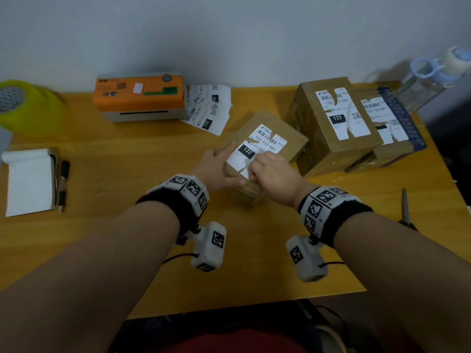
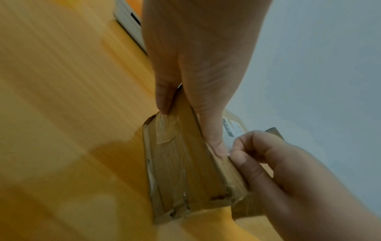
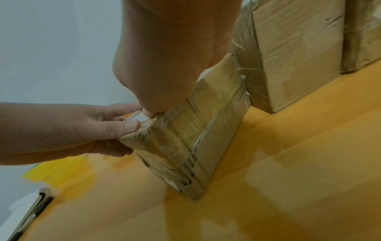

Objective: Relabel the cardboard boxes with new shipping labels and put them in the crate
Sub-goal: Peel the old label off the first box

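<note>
A small taped cardboard box (image 1: 288, 142) lies at the table's centre with a torn white shipping label (image 1: 257, 149) on top. My left hand (image 1: 224, 169) grips the box's near left corner, with the index finger laid along the top. My right hand (image 1: 254, 171) pinches the label's near corner. In the left wrist view the left thumb (image 2: 215, 145) presses the box (image 2: 181, 171) edge beside the pinching right hand (image 2: 237, 150). From the right wrist, a white label corner (image 3: 140, 118) shows at the box (image 3: 195, 138) top, beside the left hand (image 3: 128, 130). No crate is in view.
Two bigger labelled boxes (image 1: 336, 128) (image 1: 390, 133) stand at the right rear. An orange label printer (image 1: 140, 98) and loose labels (image 1: 209, 108) sit at the back. A yellow tape roll (image 1: 30, 110), notepad (image 1: 28, 182) and pen (image 1: 63, 184) lie left; scissors (image 1: 405, 210) right.
</note>
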`<state>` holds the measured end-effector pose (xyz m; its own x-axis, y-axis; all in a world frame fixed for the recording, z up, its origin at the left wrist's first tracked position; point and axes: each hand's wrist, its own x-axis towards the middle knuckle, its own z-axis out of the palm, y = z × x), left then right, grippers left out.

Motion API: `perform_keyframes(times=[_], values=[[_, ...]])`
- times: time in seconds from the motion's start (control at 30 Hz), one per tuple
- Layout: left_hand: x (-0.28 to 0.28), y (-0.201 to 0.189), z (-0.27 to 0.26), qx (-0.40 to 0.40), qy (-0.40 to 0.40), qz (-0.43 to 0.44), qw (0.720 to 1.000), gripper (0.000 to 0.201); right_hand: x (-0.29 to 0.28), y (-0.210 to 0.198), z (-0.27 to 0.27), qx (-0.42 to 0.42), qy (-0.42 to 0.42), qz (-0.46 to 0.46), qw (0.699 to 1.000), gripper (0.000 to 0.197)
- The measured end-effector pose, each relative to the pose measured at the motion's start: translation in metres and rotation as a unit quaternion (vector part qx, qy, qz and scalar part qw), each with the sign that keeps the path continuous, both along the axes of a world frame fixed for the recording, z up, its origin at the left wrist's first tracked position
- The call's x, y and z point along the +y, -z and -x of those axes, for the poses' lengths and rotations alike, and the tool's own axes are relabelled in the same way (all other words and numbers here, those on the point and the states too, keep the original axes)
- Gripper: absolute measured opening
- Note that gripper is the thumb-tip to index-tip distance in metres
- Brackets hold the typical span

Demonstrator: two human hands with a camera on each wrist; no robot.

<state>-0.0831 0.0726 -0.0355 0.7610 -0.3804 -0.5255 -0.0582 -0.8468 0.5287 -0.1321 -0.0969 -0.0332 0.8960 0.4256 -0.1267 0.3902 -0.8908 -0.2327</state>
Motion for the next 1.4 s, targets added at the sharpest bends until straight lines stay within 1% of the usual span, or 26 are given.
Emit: perform_keyframes(times=[0.07,0.17,0.23,0.33,0.37,0.47,0.53,0.63,0.73,0.8,0.9,1.03,1.2,1.3,1.4], values=[[0.001,0.0,-0.007,0.0,0.011,-0.008,1.0,0.1,0.001,0.001,-0.006,0.022,0.01,0.011,1.0,0.016],[0.003,0.0,-0.013,-0.005,0.025,-0.011,1.0,0.099,0.002,0.004,-0.013,0.051,0.039,-0.002,0.998,0.013],[0.005,0.001,-0.016,-0.01,0.028,-0.004,1.0,0.097,0.002,0.006,-0.015,0.062,0.059,-0.042,0.995,0.008],[0.009,0.006,-0.015,-0.028,0.034,0.012,0.999,0.092,-0.005,0.011,-0.013,0.062,0.099,-0.135,0.984,0.005],[0.011,0.008,-0.014,-0.034,0.03,0.018,0.999,0.09,-0.006,0.01,-0.011,0.065,0.109,-0.153,0.98,0.01],[0.014,0.01,-0.011,-0.048,-0.001,0.042,0.998,0.087,-0.008,0.008,-0.007,0.079,0.127,-0.171,0.974,0.033],[0.014,0.01,-0.011,-0.064,-0.014,0.054,0.996,0.085,-0.005,0.006,-0.007,0.087,0.149,-0.182,0.968,0.037],[0.012,0.007,-0.016,-0.083,0.0,0.044,0.996,0.076,0.0,0.006,-0.01,0.088,0.171,-0.207,0.959,0.027],[0.012,0.006,-0.022,-0.091,0.032,-0.016,0.995,0.076,0.004,0.01,-0.012,0.075,0.177,-0.214,0.958,0.012],[0.011,0.004,-0.024,-0.112,0.051,-0.061,0.991,0.077,0.008,0.013,-0.012,0.062,0.186,-0.215,0.957,0.008],[0.01,0.0,-0.022,-0.128,0.065,-0.105,0.984,0.075,0.01,0.016,-0.009,0.045,0.2,-0.234,0.95,0.011],[0.01,-0.001,-0.018,-0.115,0.057,-0.118,0.985,0.074,0.009,0.015,-0.006,0.027,0.223,-0.264,0.938,0.017],[0.008,-0.003,-0.019,-0.102,0.056,-0.136,0.984,0.075,0.006,0.012,-0.004,0.015,0.242,-0.241,0.94,0.01],[0.007,-0.005,-0.018,-0.103,0.054,-0.148,0.982,0.075,0.004,0.011,-0.003,0.009,0.247,-0.214,0.945,0.011],[0.006,-0.006,-0.017,-0.104,0.053,-0.155,0.981,0.075,0.003,0.01,-0.001,0.005,0.254,-0.211,0.944,0.011]])
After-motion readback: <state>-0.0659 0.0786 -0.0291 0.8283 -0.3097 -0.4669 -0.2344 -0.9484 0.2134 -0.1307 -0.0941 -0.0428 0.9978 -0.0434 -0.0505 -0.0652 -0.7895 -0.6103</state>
